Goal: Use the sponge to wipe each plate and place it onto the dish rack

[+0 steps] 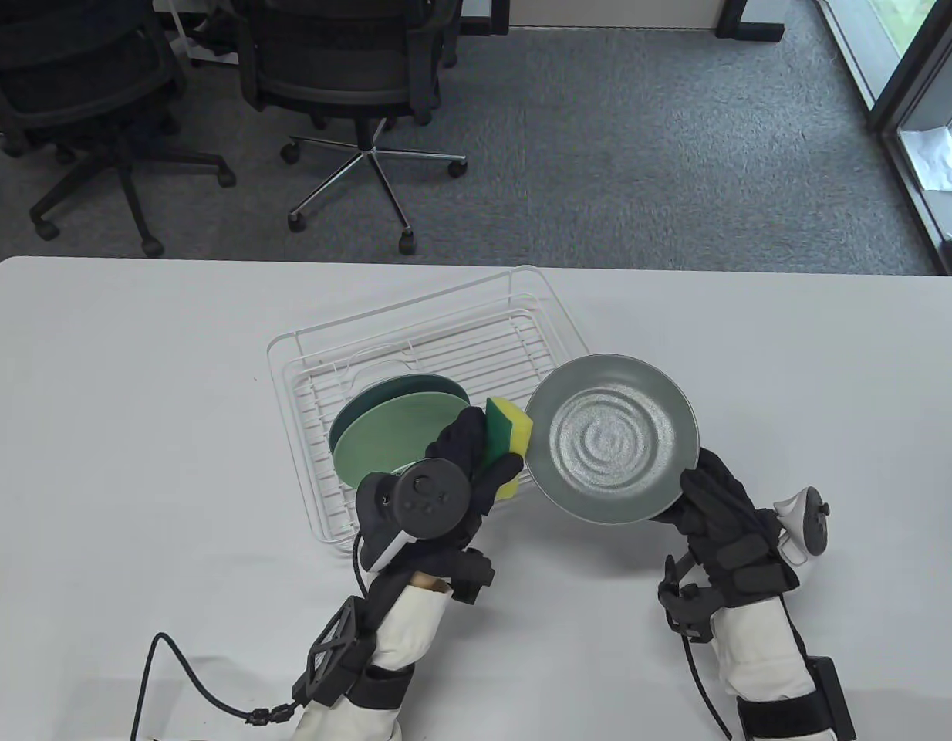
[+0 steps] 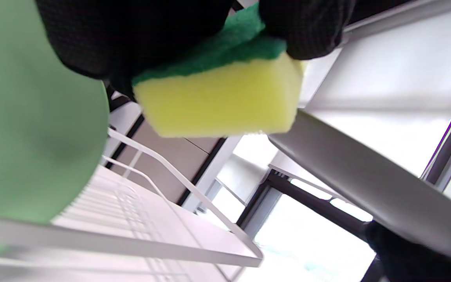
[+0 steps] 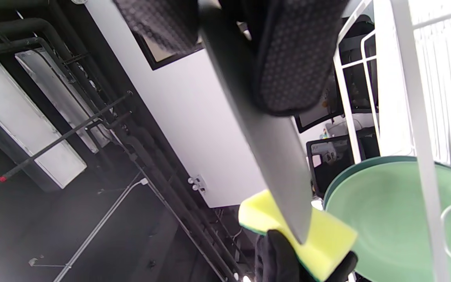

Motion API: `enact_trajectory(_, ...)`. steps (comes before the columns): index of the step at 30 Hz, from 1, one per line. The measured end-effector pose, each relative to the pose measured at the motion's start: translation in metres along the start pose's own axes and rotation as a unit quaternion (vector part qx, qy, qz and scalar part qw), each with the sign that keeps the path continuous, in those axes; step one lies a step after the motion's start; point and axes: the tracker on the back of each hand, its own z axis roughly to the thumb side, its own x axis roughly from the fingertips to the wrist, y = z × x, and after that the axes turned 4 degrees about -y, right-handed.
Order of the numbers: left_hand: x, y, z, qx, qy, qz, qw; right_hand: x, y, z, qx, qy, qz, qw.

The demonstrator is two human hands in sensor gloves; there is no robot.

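My right hand (image 1: 696, 494) grips a grey plate (image 1: 611, 438) by its lower right rim and holds it tilted above the table, face up toward the camera. My left hand (image 1: 476, 455) holds a yellow and green sponge (image 1: 509, 438), yellow side against the plate's left rim. In the left wrist view the sponge (image 2: 217, 98) touches the grey plate's edge (image 2: 366, 180). In the right wrist view the plate's edge (image 3: 272, 149) cuts across the sponge (image 3: 327, 239). Green plates (image 1: 391, 432) stand in the white wire dish rack (image 1: 414, 340), behind my left hand.
The rack sits mid-table on the white table (image 1: 136, 424). A black cable (image 1: 183, 679) trails from my left wrist near the front edge. Office chairs (image 1: 352, 85) stand on the carpet beyond the table's far edge.
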Motion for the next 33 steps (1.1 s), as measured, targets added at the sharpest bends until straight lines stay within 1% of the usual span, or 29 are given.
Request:
enact_trajectory(3,-0.001,0.001,-0.003,0.055,0.003,-0.013,0.998,0.000,-0.003,-0.002,-0.009,0.000,0.003,1.000)
enact_trajectory(8,-0.001,0.000,-0.010,0.127,-0.001,-0.014,0.992,-0.001,-0.006,-0.013,-0.033,-0.019,0.003,0.999)
enact_trajectory(10,-0.001,-0.002,-0.012,0.166,-0.001,-0.021,0.986,-0.001,-0.005,-0.015,-0.025,-0.033,-0.010,0.999)
enact_trajectory(12,0.000,-0.003,-0.011,0.195,0.005,-0.017,0.981,-0.001,-0.004,-0.016,0.021,-0.048,-0.032,0.998)
enact_trajectory(14,0.002,-0.004,-0.008,0.197,0.010,-0.012,0.980,-0.001,-0.005,-0.016,0.072,-0.058,-0.044,0.995)
enact_trajectory(16,0.004,-0.006,-0.002,0.191,0.021,-0.003,0.981,-0.001,-0.006,-0.017,0.129,-0.077,-0.051,0.987)
enact_trajectory(21,0.010,-0.005,0.012,0.204,0.050,-0.007,0.978,-0.003,-0.011,-0.025,0.189,-0.117,-0.046,0.974)
enact_trajectory(25,0.014,0.002,0.025,0.201,0.073,-0.008,0.977,-0.003,-0.014,-0.035,0.179,-0.138,-0.055,0.973)
enact_trajectory(28,0.017,0.012,0.035,0.197,0.090,-0.031,0.976,-0.003,-0.017,-0.042,0.159,-0.154,-0.052,0.974)
enact_trajectory(33,0.019,0.026,0.045,0.179,0.103,-0.061,0.977,-0.003,-0.023,-0.050,0.124,-0.165,-0.040,0.978)
